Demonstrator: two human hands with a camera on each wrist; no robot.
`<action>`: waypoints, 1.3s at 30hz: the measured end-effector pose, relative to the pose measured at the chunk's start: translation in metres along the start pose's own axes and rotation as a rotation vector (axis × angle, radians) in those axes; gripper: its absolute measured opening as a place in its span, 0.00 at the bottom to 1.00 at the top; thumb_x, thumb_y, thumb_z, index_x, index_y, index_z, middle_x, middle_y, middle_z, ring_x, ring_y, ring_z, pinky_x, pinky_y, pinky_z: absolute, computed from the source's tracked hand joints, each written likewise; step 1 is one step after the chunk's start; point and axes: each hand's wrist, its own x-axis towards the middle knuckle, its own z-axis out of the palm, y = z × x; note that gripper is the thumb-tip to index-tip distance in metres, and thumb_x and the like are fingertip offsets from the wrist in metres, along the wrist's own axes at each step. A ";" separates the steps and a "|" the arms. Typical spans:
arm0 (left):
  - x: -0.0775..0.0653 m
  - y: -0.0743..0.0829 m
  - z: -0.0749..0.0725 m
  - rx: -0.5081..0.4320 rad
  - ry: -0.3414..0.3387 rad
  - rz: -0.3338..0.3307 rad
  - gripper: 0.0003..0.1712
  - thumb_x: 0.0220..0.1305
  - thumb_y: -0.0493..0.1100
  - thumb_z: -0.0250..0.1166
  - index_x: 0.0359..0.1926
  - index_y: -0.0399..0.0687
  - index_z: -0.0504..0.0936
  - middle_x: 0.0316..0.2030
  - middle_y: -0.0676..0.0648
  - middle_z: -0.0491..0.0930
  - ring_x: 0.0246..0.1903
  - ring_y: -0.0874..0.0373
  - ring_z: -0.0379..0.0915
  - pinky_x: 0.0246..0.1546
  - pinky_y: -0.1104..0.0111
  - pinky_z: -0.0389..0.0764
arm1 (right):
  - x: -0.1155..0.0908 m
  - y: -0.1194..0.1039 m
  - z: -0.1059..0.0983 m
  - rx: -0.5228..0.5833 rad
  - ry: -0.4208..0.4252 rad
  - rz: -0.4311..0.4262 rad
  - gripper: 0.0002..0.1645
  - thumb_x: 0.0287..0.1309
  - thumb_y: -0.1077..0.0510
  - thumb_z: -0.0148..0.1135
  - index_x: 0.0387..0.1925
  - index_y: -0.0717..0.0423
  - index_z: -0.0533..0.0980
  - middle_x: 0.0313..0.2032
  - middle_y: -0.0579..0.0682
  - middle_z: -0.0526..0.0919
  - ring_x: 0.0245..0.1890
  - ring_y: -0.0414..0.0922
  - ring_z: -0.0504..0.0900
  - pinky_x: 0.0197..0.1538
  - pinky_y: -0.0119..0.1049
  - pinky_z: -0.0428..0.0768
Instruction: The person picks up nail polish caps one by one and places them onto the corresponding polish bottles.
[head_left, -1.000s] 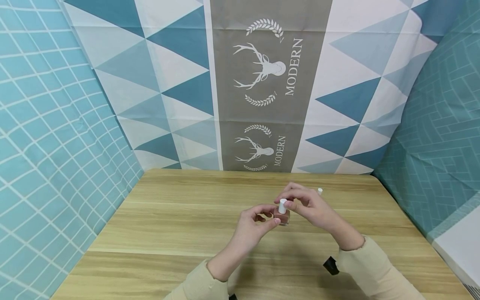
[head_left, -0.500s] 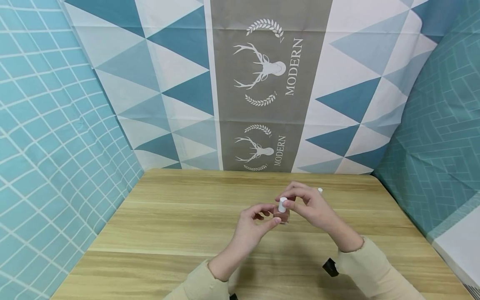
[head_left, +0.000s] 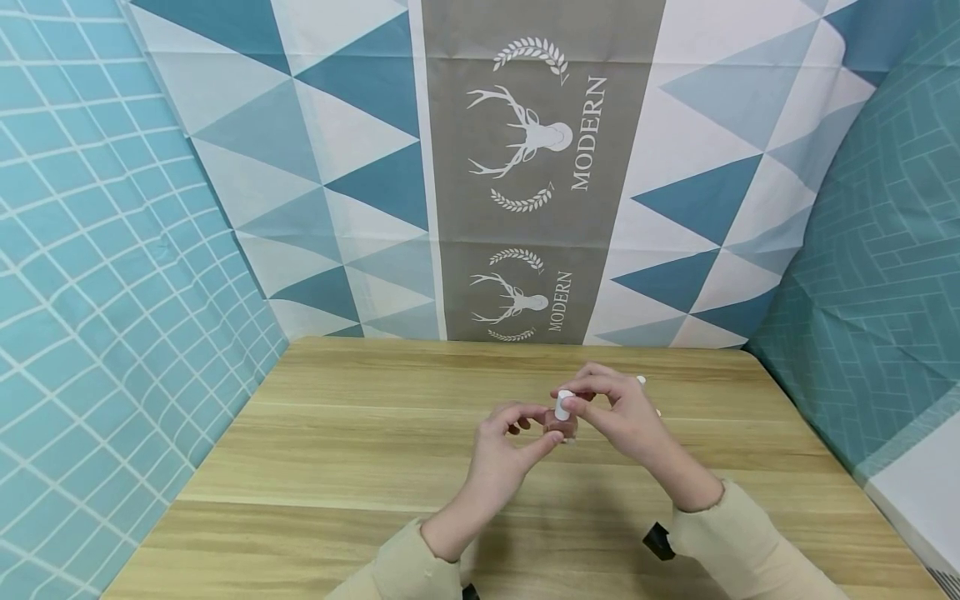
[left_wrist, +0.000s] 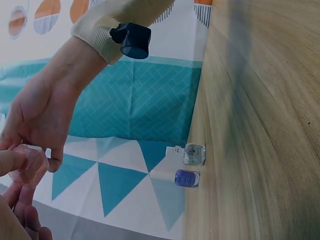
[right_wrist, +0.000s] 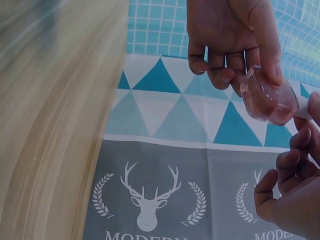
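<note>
A small clear bottle of pinkish nail polish [head_left: 561, 428] is held above the table between both hands. My left hand [head_left: 504, 454] pinches its glass body between thumb and fingers. The white cap [head_left: 562, 406] is pinched by the thumb and fingers of my right hand [head_left: 621, 419]. Seen from the right wrist, the glass bottle [right_wrist: 267, 97] is faceted, and the cap [right_wrist: 303, 108] sits at its neck, partly covered by the right fingers. In the left wrist view, the left thumb lies across the polish bottle [left_wrist: 34, 167].
Two more polish bottles stand on the wooden table [head_left: 360, 450], a greyish clear one [left_wrist: 194, 154] and a purple one [left_wrist: 187, 178]. From the head, the right hand mostly hides them; a white cap [head_left: 641, 380] shows behind it. A patterned cloth [head_left: 360, 167] hangs beyond the table.
Both hands and the bottle have risen slightly in the head view, and the cap tilts a little more towards the camera. Each hand keeps its grip.
</note>
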 end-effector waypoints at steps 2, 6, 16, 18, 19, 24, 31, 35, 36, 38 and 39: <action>0.000 0.000 0.000 0.012 0.015 0.004 0.13 0.47 0.43 0.75 0.37 0.54 0.85 0.32 0.56 0.81 0.35 0.54 0.71 0.39 0.70 0.68 | 0.000 0.000 0.001 0.000 0.017 -0.011 0.07 0.54 0.63 0.66 0.36 0.54 0.84 0.30 0.41 0.79 0.31 0.38 0.76 0.36 0.31 0.76; -0.001 0.000 0.001 0.035 0.041 0.017 0.14 0.46 0.43 0.76 0.37 0.55 0.85 0.32 0.57 0.82 0.34 0.55 0.71 0.39 0.68 0.69 | 0.000 0.001 0.004 -0.013 0.045 -0.022 0.07 0.53 0.64 0.66 0.35 0.56 0.84 0.30 0.41 0.80 0.31 0.37 0.76 0.37 0.31 0.76; -0.002 0.000 0.002 0.075 0.081 0.082 0.13 0.46 0.45 0.76 0.36 0.57 0.85 0.32 0.59 0.82 0.32 0.62 0.68 0.37 0.70 0.67 | -0.001 -0.002 0.007 -0.038 0.084 -0.026 0.07 0.52 0.64 0.67 0.35 0.54 0.85 0.29 0.41 0.80 0.31 0.36 0.78 0.38 0.30 0.77; -0.002 0.001 0.002 0.077 0.085 0.084 0.13 0.46 0.44 0.76 0.36 0.57 0.85 0.31 0.59 0.82 0.32 0.62 0.68 0.37 0.70 0.67 | -0.001 -0.001 0.008 -0.036 0.087 -0.024 0.07 0.52 0.64 0.67 0.35 0.54 0.85 0.30 0.41 0.80 0.32 0.36 0.78 0.38 0.30 0.77; -0.002 0.001 0.002 0.078 0.086 0.084 0.13 0.46 0.44 0.76 0.36 0.57 0.85 0.31 0.59 0.82 0.32 0.62 0.68 0.37 0.70 0.66 | -0.001 -0.001 0.008 -0.034 0.087 -0.019 0.07 0.52 0.64 0.68 0.35 0.54 0.85 0.30 0.41 0.80 0.32 0.36 0.78 0.38 0.30 0.77; -0.002 0.002 0.002 0.075 0.091 0.081 0.13 0.46 0.44 0.76 0.36 0.57 0.85 0.31 0.59 0.82 0.32 0.60 0.69 0.37 0.70 0.66 | -0.002 -0.002 0.007 -0.036 0.083 0.006 0.07 0.52 0.62 0.68 0.35 0.52 0.85 0.30 0.39 0.81 0.32 0.36 0.77 0.38 0.30 0.76; -0.001 0.003 0.000 0.067 0.053 0.057 0.15 0.47 0.45 0.75 0.39 0.57 0.84 0.34 0.59 0.82 0.36 0.58 0.72 0.41 0.67 0.68 | -0.001 -0.001 0.004 -0.044 0.048 0.013 0.09 0.53 0.62 0.67 0.37 0.50 0.84 0.33 0.41 0.79 0.33 0.37 0.74 0.38 0.29 0.74; 0.000 0.004 0.000 0.054 0.020 0.040 0.16 0.49 0.48 0.74 0.41 0.59 0.84 0.36 0.59 0.82 0.39 0.58 0.72 0.42 0.67 0.67 | 0.001 -0.003 -0.002 -0.041 0.015 0.014 0.08 0.54 0.62 0.66 0.38 0.52 0.83 0.37 0.44 0.78 0.33 0.37 0.74 0.37 0.29 0.74; 0.000 0.004 -0.001 0.047 0.010 0.036 0.16 0.49 0.48 0.74 0.42 0.59 0.84 0.37 0.60 0.82 0.40 0.58 0.72 0.42 0.67 0.67 | 0.001 -0.004 -0.004 -0.039 0.011 0.015 0.08 0.54 0.62 0.66 0.38 0.52 0.83 0.38 0.44 0.77 0.33 0.37 0.73 0.37 0.29 0.74; 0.001 0.005 -0.002 0.032 -0.012 0.037 0.18 0.51 0.49 0.73 0.45 0.59 0.83 0.40 0.59 0.82 0.41 0.58 0.73 0.43 0.67 0.68 | 0.002 -0.005 -0.008 -0.044 0.010 0.018 0.08 0.54 0.62 0.66 0.38 0.53 0.83 0.39 0.45 0.77 0.32 0.37 0.73 0.36 0.29 0.74; 0.001 0.005 -0.003 0.028 -0.023 0.037 0.19 0.51 0.49 0.73 0.46 0.58 0.83 0.41 0.59 0.82 0.42 0.58 0.73 0.44 0.67 0.68 | 0.003 -0.005 -0.010 -0.045 0.011 0.024 0.09 0.54 0.62 0.66 0.38 0.53 0.83 0.40 0.45 0.77 0.32 0.37 0.73 0.35 0.28 0.74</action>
